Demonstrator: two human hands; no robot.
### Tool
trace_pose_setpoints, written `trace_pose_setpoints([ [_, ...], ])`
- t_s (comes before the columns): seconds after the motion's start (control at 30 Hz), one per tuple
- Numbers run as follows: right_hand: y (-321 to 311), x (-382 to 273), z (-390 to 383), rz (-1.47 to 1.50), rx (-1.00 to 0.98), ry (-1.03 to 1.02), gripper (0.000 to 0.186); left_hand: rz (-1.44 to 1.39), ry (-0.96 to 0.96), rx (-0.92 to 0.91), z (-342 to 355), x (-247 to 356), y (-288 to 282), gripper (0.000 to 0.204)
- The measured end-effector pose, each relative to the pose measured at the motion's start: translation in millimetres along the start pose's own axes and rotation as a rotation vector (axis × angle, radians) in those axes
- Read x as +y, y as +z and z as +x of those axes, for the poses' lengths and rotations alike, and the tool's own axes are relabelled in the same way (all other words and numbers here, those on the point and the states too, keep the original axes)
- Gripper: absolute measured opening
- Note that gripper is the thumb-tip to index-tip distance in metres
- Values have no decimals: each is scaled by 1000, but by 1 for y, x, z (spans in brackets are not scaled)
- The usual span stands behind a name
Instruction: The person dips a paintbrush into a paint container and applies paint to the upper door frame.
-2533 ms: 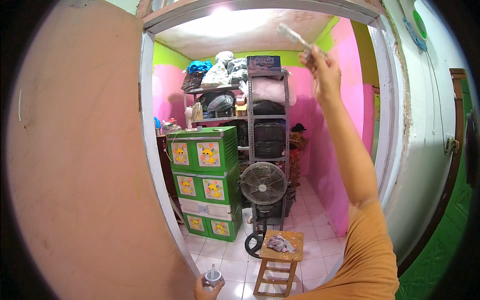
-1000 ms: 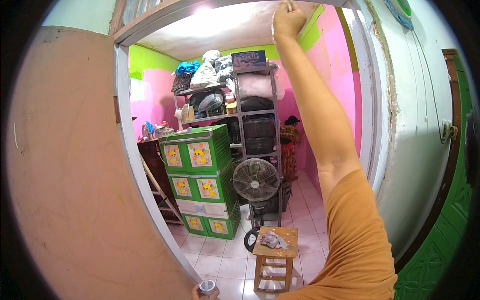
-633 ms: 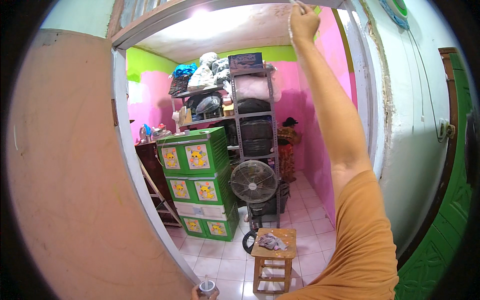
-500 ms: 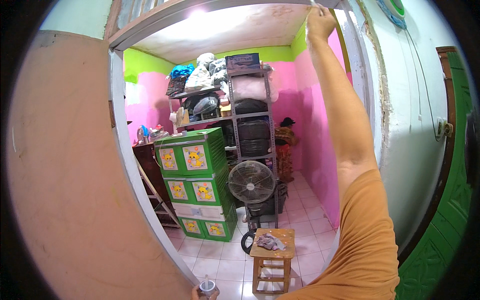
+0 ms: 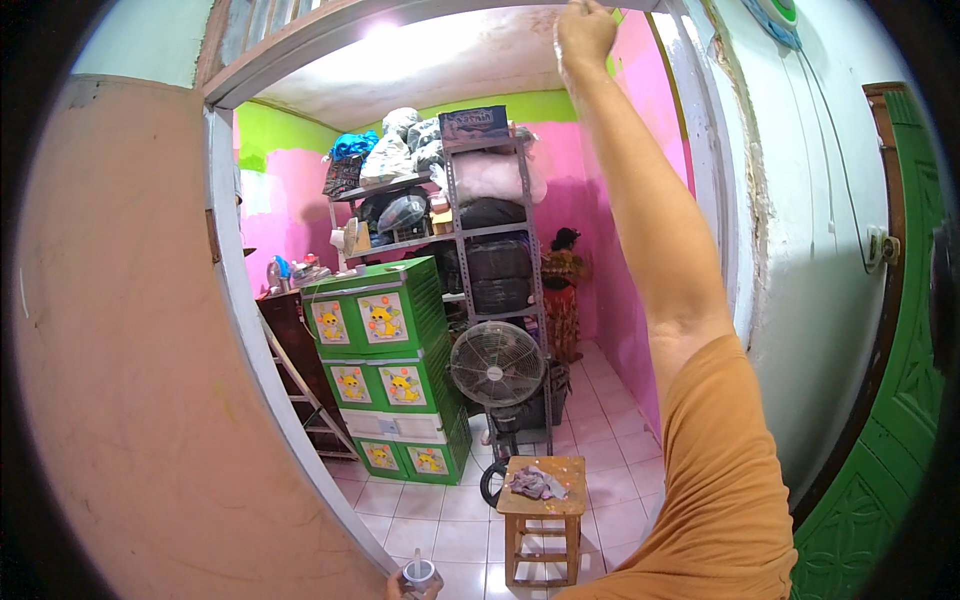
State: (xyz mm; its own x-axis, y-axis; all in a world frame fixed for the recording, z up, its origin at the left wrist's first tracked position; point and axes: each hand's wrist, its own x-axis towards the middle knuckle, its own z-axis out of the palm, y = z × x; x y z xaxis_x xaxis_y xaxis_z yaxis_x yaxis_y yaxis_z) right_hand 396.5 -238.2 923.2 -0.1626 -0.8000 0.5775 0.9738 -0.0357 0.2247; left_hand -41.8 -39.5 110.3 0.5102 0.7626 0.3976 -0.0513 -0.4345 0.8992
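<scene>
High up at the top edge of the picture, my right hand (image 5: 588,38) is raised against the wooden door frame's top beam (image 5: 500,5). Its fingers are closed in a pinch; what they grip is cut off by the picture's edge. Low down near the bottom edge, my left hand (image 5: 428,592) is wrapped round a small pale open can (image 5: 419,571), mostly below the view. A light stick (image 5: 417,556) stands up out of the can. Beyond it, a wooden stool (image 5: 545,505) bears a crumpled greyish rag (image 5: 538,483).
Past the doorway stand a green drawer cabinet (image 5: 385,400), a standing fan (image 5: 497,365) and a metal shelf (image 5: 462,235) loaded with bags. A person (image 5: 562,290) stands by the pink wall. A ladder (image 5: 300,385) leans at the left; a green door (image 5: 890,420) is at the right.
My right hand has moved left along the top beam; the thin pale thing seen at its fingertips before is now out of sight. My left hand still holds the can.
</scene>
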Motion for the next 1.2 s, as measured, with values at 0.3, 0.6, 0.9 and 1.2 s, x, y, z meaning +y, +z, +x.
trace_pose_setpoints([
  [0.3,-34,-18,4,-121,-318,199,33,-147,-115,-19,-4,-6,0,66],
  [0.6,-59,23,51,-175,4,289,34,-231,-87,-1,-11,10,16,62],
  [0.9,-35,5,39,-34,88,276,31,-240,-33,-19,-12,13,21,60],
  [1.2,-74,10,51,-20,60,331,29,-102,-75,-49,-6,5,19,59],
])
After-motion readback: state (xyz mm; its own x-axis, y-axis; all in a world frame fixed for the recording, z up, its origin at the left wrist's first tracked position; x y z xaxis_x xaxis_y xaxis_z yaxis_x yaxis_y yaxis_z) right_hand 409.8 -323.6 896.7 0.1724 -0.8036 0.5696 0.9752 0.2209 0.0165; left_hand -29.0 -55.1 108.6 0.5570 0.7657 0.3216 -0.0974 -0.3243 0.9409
